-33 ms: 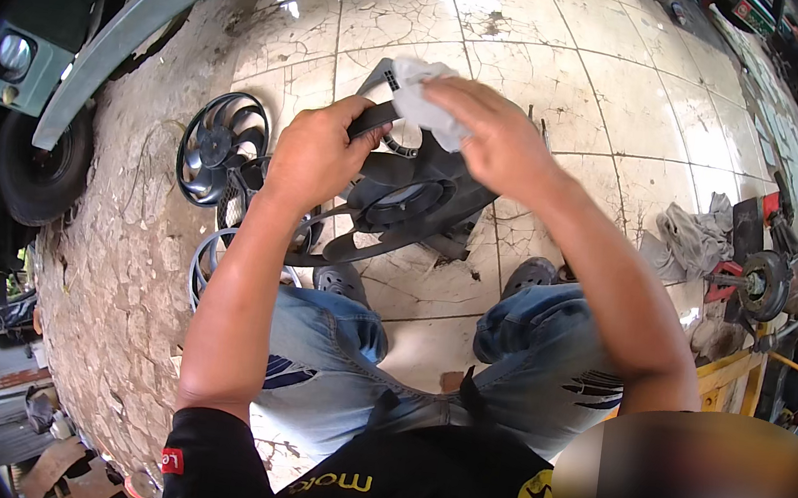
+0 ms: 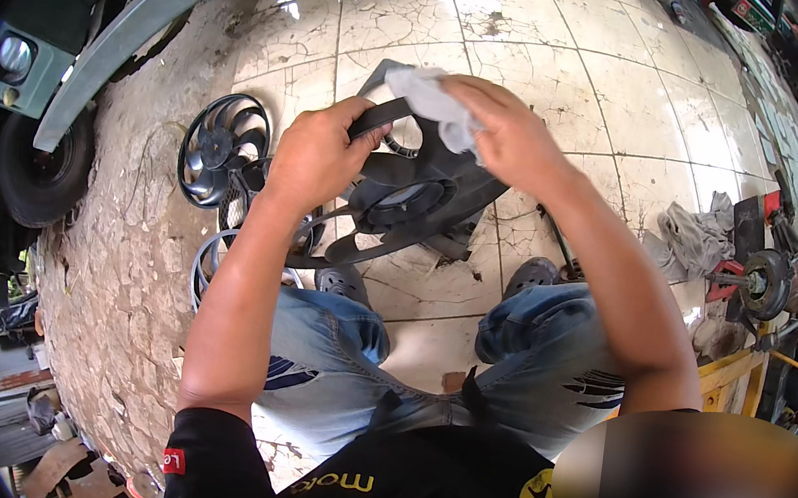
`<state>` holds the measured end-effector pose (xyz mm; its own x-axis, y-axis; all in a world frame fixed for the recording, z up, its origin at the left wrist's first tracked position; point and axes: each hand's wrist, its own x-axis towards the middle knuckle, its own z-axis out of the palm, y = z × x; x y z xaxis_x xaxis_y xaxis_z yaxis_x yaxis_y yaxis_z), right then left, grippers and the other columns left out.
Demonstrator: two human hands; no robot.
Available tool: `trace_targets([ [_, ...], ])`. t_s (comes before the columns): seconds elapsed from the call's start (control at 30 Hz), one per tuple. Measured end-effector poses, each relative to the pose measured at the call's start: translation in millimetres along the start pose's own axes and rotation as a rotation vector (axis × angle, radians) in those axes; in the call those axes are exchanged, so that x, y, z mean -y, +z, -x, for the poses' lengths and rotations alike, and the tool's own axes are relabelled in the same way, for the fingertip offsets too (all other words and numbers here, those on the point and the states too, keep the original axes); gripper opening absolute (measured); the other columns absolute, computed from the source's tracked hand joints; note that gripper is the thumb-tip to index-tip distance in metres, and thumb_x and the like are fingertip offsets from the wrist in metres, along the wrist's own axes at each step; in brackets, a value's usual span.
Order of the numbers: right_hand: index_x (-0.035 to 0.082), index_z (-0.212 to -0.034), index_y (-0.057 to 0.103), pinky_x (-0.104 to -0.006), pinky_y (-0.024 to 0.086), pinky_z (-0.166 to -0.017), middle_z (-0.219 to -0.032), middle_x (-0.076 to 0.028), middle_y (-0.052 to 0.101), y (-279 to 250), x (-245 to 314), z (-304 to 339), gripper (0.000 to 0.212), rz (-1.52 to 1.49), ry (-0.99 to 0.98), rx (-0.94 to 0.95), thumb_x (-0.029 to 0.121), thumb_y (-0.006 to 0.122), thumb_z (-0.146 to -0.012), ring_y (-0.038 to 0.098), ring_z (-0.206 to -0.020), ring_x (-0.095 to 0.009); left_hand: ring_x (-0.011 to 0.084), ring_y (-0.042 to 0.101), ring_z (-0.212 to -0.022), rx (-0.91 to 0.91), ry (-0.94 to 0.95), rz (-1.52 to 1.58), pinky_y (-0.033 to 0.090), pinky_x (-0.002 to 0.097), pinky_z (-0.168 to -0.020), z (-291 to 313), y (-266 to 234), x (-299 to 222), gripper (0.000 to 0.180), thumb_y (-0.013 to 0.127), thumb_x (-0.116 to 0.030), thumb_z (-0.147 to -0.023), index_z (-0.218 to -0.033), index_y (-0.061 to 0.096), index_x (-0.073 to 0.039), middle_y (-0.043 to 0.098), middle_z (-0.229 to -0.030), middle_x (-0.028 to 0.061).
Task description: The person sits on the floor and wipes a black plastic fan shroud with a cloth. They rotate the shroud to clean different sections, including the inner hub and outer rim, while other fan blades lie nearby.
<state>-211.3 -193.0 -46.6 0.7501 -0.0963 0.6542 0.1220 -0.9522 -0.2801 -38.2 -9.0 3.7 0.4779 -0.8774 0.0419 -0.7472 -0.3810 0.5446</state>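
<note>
Over the tiled floor in front of my knees is a black plastic radiator fan (image 2: 433, 209) with curved blades, held tilted. My left hand (image 2: 316, 153) is closed on its flat outer rim, thumb on the near side. In my right hand (image 2: 512, 136) is a crumpled whitish cloth (image 2: 435, 106), pressed against the far part of the rim. The cloth covers that stretch of the rim and part of my fingers.
A second black fan (image 2: 223, 148) is on the floor to the left, with more round frames beside my left forearm. A vehicle's bumper (image 2: 141, 8) and tyre (image 2: 42, 167) occupy the left side. Grey rags (image 2: 697, 239) and a small wheel (image 2: 764, 288) lie at right.
My right hand and the cloth have shifted slightly to the right along the rim. My left hand keeps its hold in the same place.
</note>
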Motion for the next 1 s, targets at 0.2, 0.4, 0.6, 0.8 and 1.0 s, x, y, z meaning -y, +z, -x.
trace_targets([
  [0.2, 0.009, -0.153, 0.03, -0.0472, 0.051, -0.099, -0.13, -0.021, 0.061, -25.0, -40.2, 28.6, 0.053, 0.074, 0.765, 0.496, 0.017, 0.044, -0.103, 0.062, -0.111, -0.044, 0.0333, 0.07, -0.071, 0.003, -0.041, 0.063, 0.052, 0.0427, -0.066, -1.0, -4.3, -5.2, 0.032, 0.069, -0.031, -0.093, -0.109, 0.07, -0.003, 0.07, -0.075, 0.0172],
  [0.4, 0.006, -0.149, 0.037, -0.0455, 0.042, -0.111, -0.138, -0.022, 0.056, 1.1, 11.9, -3.9, 0.052, 0.155, 0.176, 0.097, 0.016, 0.05, -0.099, 0.059, -0.121, -0.037, 0.0153, 0.067, -0.066, 0.031, 0.001, 0.008, 0.051, 0.0312, -0.063, -3.3, -5.5, -5.6, 0.024, 0.066, -0.022, -0.096, -0.111, 0.069, -0.003, 0.074, -0.081, 0.0091],
  [0.6, 0.008, -0.144, 0.046, -0.0471, 0.047, -0.105, -0.124, -0.023, 0.064, -22.2, -48.2, 22.2, 0.046, 0.073, 0.701, 0.37, 0.018, 0.051, -0.099, 0.062, -0.113, -0.039, 0.0188, 0.066, -0.064, -0.014, 0.0, 0.037, 0.051, 0.033, -0.063, -0.6, -4.6, -3.8, 0.027, 0.066, -0.021, -0.096, -0.115, 0.067, -0.002, 0.074, -0.083, 0.0122],
  [0.8, 0.013, -0.123, 0.055, -0.0431, 0.054, -0.081, -0.1, -0.021, 0.071, -43.8, -51.3, 28.0, 0.029, -0.066, 0.918, -0.153, 0.02, 0.056, -0.095, 0.071, -0.09, -0.034, 0.0387, 0.07, -0.08, -0.076, 0.027, 0.062, 0.054, 0.0435, -0.074, -1.5, -10.4, 11.8, 0.032, 0.067, -0.022, -0.093, -0.118, 0.067, -0.002, 0.071, -0.085, 0.0216],
  [1.0, 0.012, -0.116, 0.061, -0.0362, 0.055, -0.084, -0.112, -0.011, 0.065, -12.5, 4.2, 7.3, 0.038, -0.074, 0.282, -0.004, 0.001, 0.067, -0.079, 0.067, -0.099, -0.029, 0.0343, 0.07, -0.066, -0.032, -0.055, 0.042, 0.055, 0.0429, -0.071, -6.8, -13.0, -19.4, 0.032, 0.066, -0.021, -0.093, -0.119, 0.067, -0.002, 0.071, -0.08, 0.0212],
])
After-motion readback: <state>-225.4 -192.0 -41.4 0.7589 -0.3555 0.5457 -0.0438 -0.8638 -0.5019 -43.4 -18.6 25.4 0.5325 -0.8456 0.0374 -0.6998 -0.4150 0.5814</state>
